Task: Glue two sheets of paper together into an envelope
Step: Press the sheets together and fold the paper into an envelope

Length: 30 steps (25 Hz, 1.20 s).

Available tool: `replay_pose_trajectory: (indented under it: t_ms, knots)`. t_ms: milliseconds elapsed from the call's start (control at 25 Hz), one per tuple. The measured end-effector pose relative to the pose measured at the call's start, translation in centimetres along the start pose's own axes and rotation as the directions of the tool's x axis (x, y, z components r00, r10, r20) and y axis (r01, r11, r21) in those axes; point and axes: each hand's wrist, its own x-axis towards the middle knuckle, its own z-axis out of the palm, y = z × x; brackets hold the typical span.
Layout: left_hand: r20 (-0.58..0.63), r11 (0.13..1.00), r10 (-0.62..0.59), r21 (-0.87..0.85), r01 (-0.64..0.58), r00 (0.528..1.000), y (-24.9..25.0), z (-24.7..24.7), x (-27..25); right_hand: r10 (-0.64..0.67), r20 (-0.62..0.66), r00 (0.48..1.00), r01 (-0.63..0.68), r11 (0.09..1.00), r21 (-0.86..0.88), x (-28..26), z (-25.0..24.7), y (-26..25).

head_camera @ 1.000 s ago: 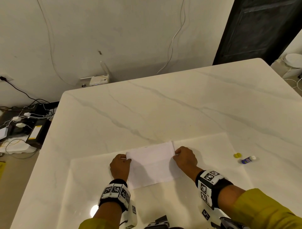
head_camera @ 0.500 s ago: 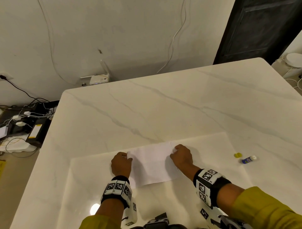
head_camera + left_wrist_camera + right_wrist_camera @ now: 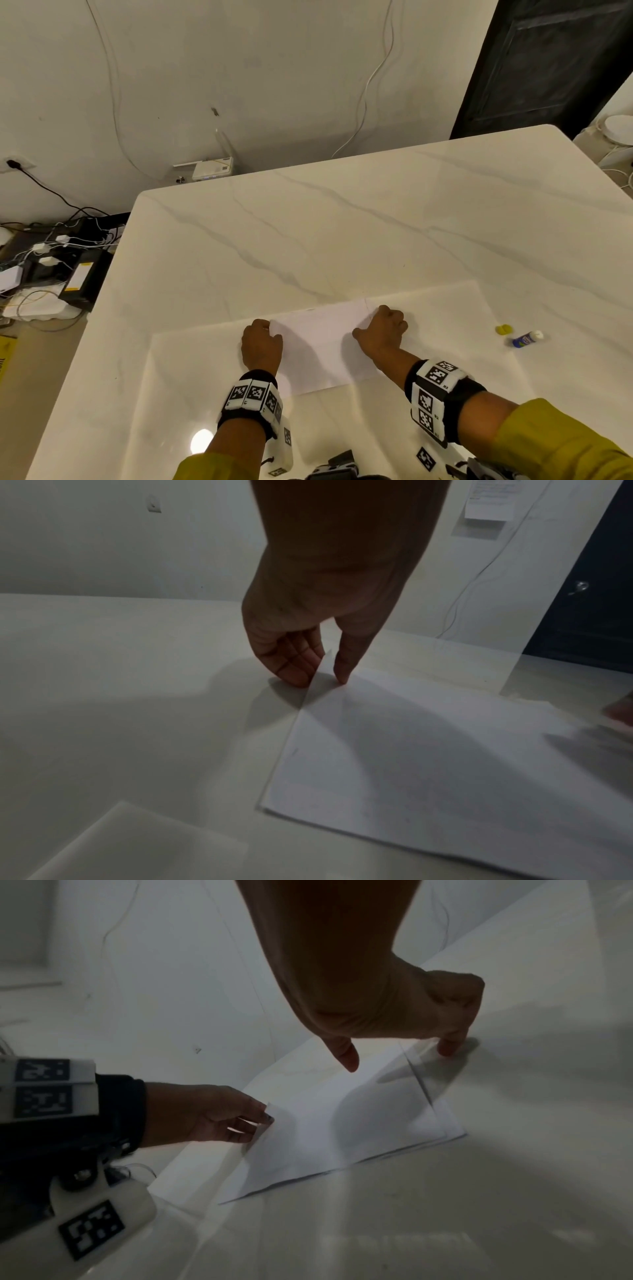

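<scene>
paper (image 3: pixel 325 346) lies flat near the worktop's (image 3: pixel 342 240) near edge, two stacked sheets showing at its near border in the wrist views. left hand (image 3: pixel 262 344) pinches the far left corner, lifted a little, between thumb and fingers (image 3: pixel 298 669). right hand (image 3: pixel 382 330) sits at the far right corner, fingers curled, fingertips (image 3: pixel 448 1047) on the corner and thumb raised clear; whether it grips the sheet or only presses it cannot be told. a narrow strip of paper shows beyond a crease at the right edge. compared with a second ago, the right hand has shifted inward over the paper's right edge, the left hand stays at its corner, and the paper keeps its place. glue stick (image 3: pixel 527 339) and yellow cap (image 3: pixel 504 329) lie just beside each other toward the worktop's right edge, unmoved.
</scene>
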Motion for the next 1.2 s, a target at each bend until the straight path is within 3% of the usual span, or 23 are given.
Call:
replay_pose_trajectory:
  t_ms: [280,480,600,680,760,840,960,1080,1200]
  knots:
    - [0.040,1.000,0.018,0.013,-0.018,0.999,0.0,0.2,0.2,0.065,0.061,0.996,-0.067,0.997,0.032,1.4,-0.4,-0.3]
    - [-0.018,0.984,0.002,-0.179,-0.006,1.000,0.8,-0.3,-0.7,0.001,0.047,0.999,-0.010,0.983,0.184,1.7,-0.4,0.7]
    - [0.210,0.917,0.086,-0.399,0.005,0.974,1.2,-2.0,-0.8,-0.092,-0.001,0.996,0.090,0.967,0.239,1.6,-0.4,1.3]
    - [0.417,0.856,0.171,-0.511,0.075,0.893,1.1,-3.2,-0.8,-0.130,-0.004,0.991,0.127,0.963,0.238,1.6,-0.5,1.6]
    - [0.498,0.816,0.174,-0.556,0.158,0.850,0.4,-3.7,-0.2,-0.142,-0.024,0.990,0.144,0.964,0.223,1.6,-0.5,1.8]
    - [0.458,0.828,0.097,-0.530,0.184,0.883,-0.4,-3.0,0.5,-0.141,-0.060,0.988,0.150,0.968,0.204,1.8,-0.6,2.1]
    - [0.265,0.897,-0.041,-0.415,0.152,0.964,-0.5,-1.0,0.6,-0.173,-0.048,0.984,0.178,0.975,0.130,1.9,-0.8,2.2]
    - [0.110,0.911,-0.108,-0.386,0.143,0.988,0.7,0.3,-0.8,-0.191,-0.047,0.981,0.192,0.981,0.037,2.2,-1.1,1.8]
    - [0.025,0.903,-0.139,-0.407,0.137,0.990,1.9,0.6,-1.8,-0.209,-0.065,0.976,0.212,0.976,0.051,2.5,-1.2,1.8]
